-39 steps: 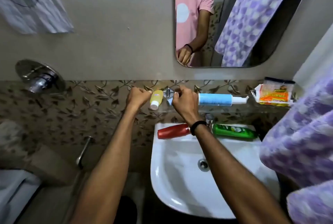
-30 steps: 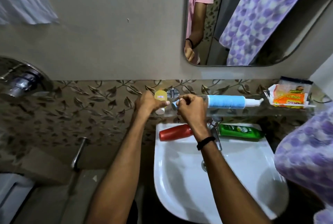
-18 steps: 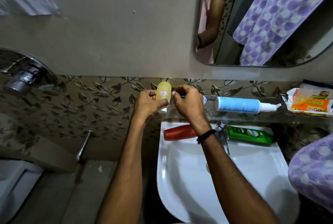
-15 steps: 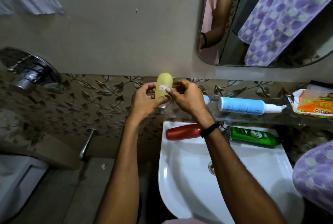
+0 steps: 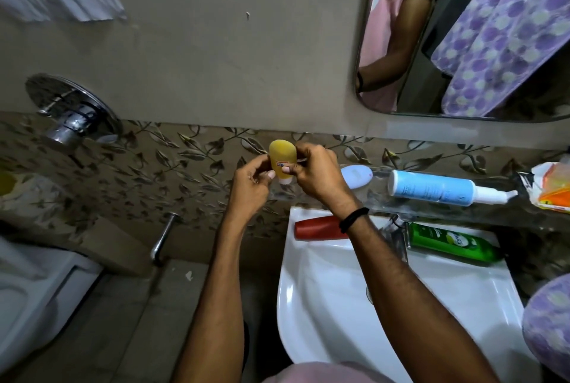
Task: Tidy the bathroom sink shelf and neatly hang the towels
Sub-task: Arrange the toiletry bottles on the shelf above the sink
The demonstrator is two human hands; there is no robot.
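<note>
Over the shelf's left end: the tube (image 5: 282,160) is held upright, cap down.
Left hand (image 5: 249,188): curled, the tube pinched near its cap.
Right hand (image 5: 317,176): curled, the tube pinched from the right.
Shelf (image 5: 379,201): set just below and right of the tube, nearer the right hand.

- Left hand (image 5: 250,186), centre frame: fingers curled, thumb tip against the yellow tube (image 5: 282,158).
- Right hand (image 5: 314,176), just beside it, pinches the same tube; black band (image 5: 353,219) on the wrist.
- Both forearms rise from the lower edge.
</note>
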